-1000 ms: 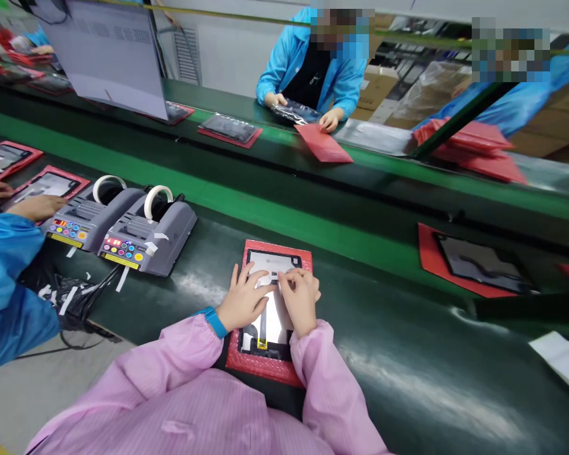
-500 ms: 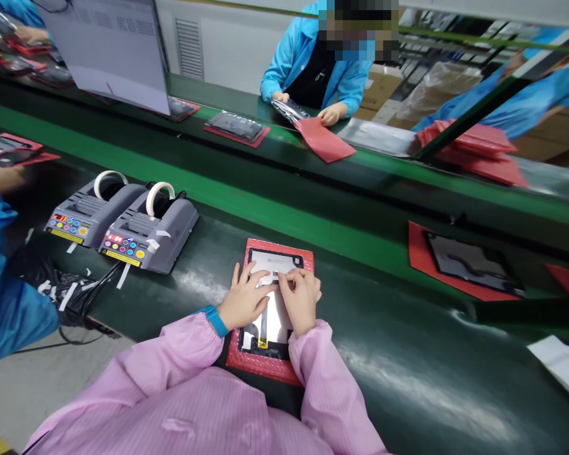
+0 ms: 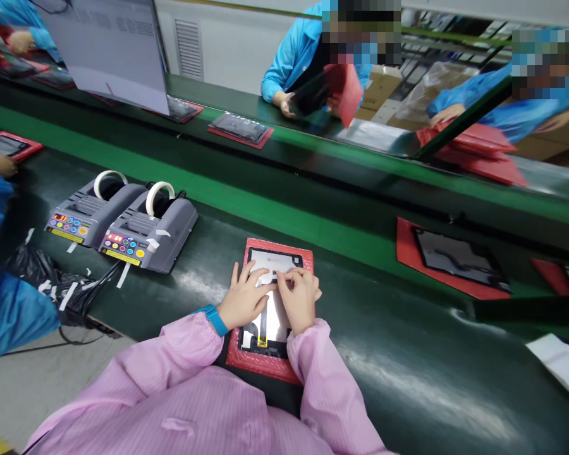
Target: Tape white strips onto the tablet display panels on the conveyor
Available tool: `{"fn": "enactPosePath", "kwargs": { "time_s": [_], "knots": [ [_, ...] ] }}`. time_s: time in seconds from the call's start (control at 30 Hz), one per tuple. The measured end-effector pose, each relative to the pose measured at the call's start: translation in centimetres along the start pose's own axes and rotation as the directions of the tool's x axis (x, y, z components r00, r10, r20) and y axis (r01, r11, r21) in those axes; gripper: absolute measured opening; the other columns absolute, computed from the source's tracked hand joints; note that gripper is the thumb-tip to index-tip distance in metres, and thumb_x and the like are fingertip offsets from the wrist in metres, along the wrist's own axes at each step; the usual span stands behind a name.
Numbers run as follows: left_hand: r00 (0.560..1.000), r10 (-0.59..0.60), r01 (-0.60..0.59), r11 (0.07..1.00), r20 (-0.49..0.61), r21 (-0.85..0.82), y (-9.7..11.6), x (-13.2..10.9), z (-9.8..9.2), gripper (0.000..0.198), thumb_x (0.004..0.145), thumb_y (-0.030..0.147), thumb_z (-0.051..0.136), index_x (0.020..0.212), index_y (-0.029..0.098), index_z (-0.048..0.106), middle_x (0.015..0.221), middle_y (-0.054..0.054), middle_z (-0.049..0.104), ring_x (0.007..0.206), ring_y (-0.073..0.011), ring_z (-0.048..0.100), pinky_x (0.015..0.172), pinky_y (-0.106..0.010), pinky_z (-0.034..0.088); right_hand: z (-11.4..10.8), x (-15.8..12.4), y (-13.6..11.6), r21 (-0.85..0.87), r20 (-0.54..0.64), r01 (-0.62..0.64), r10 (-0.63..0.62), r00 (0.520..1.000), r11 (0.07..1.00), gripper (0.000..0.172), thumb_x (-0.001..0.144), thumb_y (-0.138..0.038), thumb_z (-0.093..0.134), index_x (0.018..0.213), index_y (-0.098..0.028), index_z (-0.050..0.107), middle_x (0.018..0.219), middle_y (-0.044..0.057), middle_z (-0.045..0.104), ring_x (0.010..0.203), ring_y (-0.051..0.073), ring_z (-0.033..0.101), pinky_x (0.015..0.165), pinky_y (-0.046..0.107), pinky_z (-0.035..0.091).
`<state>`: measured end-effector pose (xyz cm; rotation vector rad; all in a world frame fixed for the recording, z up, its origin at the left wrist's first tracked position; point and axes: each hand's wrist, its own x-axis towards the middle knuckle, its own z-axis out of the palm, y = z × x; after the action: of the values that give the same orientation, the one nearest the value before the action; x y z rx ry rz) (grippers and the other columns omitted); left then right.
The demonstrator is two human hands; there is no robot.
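A flat screen panel (image 3: pixel 274 259) lies on a red bubble-wrap sheet (image 3: pixel 256 364) on the dark green bench in front of me. My left hand (image 3: pixel 244 299) rests flat on the panel with fingers spread. My right hand (image 3: pixel 300 297) sits beside it, fingers curled in a pinch on the panel's upper middle; what they pinch is too small to make out. Both arms wear pink sleeves, with a blue band at my left wrist.
Two grey tape dispensers (image 3: pixel 123 222) stand to the left. Another panel on a red sheet (image 3: pixel 450 259) lies on the belt at right. A co-worker in blue (image 3: pixel 313 63) across the belt holds a red sheet; a blue sleeve (image 3: pixel 4 309) is at left.
My hands have barely moved on the panel. The person across the belt has lifted the red sheet and dark panel off the bench. The right-hand panel on the belt has drifted left.
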<state>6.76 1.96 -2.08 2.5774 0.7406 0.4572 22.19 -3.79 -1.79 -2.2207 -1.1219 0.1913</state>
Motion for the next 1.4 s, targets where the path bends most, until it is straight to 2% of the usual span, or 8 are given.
{"fn": "enactPosePath", "kwargs": {
  "time_s": [0.43,0.6,0.7,0.87,1.03,1.13,1.27,1.4],
  "knots": [
    [1.000,0.027,-0.027,0.999,0.012,-0.025,0.1,0.1,-0.1,0.048,0.091,0.020,0.051,0.136,0.038,0.052,0.136,-0.001,0.058,0.144,-0.0356,0.026,0.115,-0.073,0.002,0.1,0.0,0.4,-0.034,0.002,0.006,-0.006,1.000,0.999,0.032,0.088,-0.049,0.056,0.072,-0.023,0.065,0.101,0.008,0.061,0.100,0.029,0.048,0.087,0.046,0.031],
    [0.999,0.034,-0.033,0.999,0.020,-0.003,0.2,0.0,-0.1,0.049,0.093,0.021,0.050,0.138,0.038,0.050,0.137,-0.001,0.058,0.145,-0.0356,0.026,0.114,-0.073,-0.001,0.0,-0.1,0.0,-0.080,0.029,0.018,-0.016,0.999,0.997,0.037,0.087,-0.056,0.054,0.077,-0.023,0.066,0.107,0.011,0.058,0.108,0.034,0.043,0.090,0.051,0.031],
    [0.999,0.040,-0.040,0.999,0.022,0.015,0.0,-0.1,-0.1,0.047,0.093,0.021,0.049,0.137,0.037,0.051,0.138,-0.001,0.057,0.145,-0.0336,0.027,0.115,-0.071,0.000,-0.2,0.3,0.8,-0.130,0.011,0.002,0.000,1.000,0.992,0.041,0.084,-0.062,0.054,0.082,-0.022,0.065,0.108,0.015,0.055,0.110,0.037,0.041,0.090,0.055,0.032],
    [0.996,0.073,-0.077,0.993,0.049,0.095,0.3,-0.1,-0.4,0.040,0.094,0.019,0.047,0.132,0.030,0.055,0.138,-0.001,0.058,0.143,-0.0299,0.031,0.118,-0.066,0.007,-2.0,2.2,6.4,-0.120,-0.048,-0.223,0.219,0.975,0.967,0.050,0.074,-0.069,0.060,0.082,-0.020,0.065,0.100,0.016,0.056,0.100,0.036,0.047,0.087,0.053,0.036],
    [0.996,0.045,-0.066,0.954,0.076,0.293,2.5,0.4,0.5,0.037,0.093,0.021,0.048,0.130,0.022,0.056,0.135,-0.008,0.058,0.137,-0.0315,0.039,0.119,-0.061,0.013,-4.6,2.8,12.5,-0.257,-0.081,-0.306,0.296,0.952,0.916,0.046,0.084,-0.063,0.048,0.084,-0.021,0.067,0.109,0.015,0.058,0.103,0.035,0.050,0.087,0.051,0.037],
    [0.997,0.051,-0.068,0.938,0.059,0.340,3.8,0.4,1.9,0.041,0.094,0.030,0.050,0.135,0.021,0.053,0.144,-0.012,0.049,0.143,-0.0335,0.032,0.118,-0.056,0.019,-6.2,3.3,15.8,-0.317,-0.138,-0.297,0.266,0.954,0.900,0.044,0.087,-0.060,0.045,0.086,-0.021,0.066,0.109,0.014,0.059,0.102,0.033,0.051,0.085,0.048,0.038],
    [0.990,0.111,-0.131,0.946,0.082,0.298,4.0,0.3,3.0,0.051,0.098,0.043,0.044,0.146,0.027,0.041,0.159,-0.012,0.030,0.148,-0.0334,0.022,0.117,-0.053,0.020,-9.3,5.9,20.9,-0.319,-0.196,-0.166,0.106,0.975,0.933,0.037,0.089,-0.053,0.048,0.085,-0.019,0.064,0.097,0.010,0.060,0.088,0.025,0.056,0.078,0.037,0.040],
    [0.987,0.115,-0.142,0.947,0.109,0.288,3.8,0.2,2.8,0.056,0.098,0.043,0.044,0.150,0.029,0.034,0.162,-0.011,0.023,0.150,-0.0338,0.017,0.118,-0.054,0.017,-12.9,9.5,25.4,-0.427,-0.316,-0.250,0.116,0.942,0.869,0.025,0.090,-0.033,0.047,0.097,-0.016,0.064,0.098,0.012,0.062,0.086,0.024,0.056,0.070,0.033,0.037]
  ]
}}
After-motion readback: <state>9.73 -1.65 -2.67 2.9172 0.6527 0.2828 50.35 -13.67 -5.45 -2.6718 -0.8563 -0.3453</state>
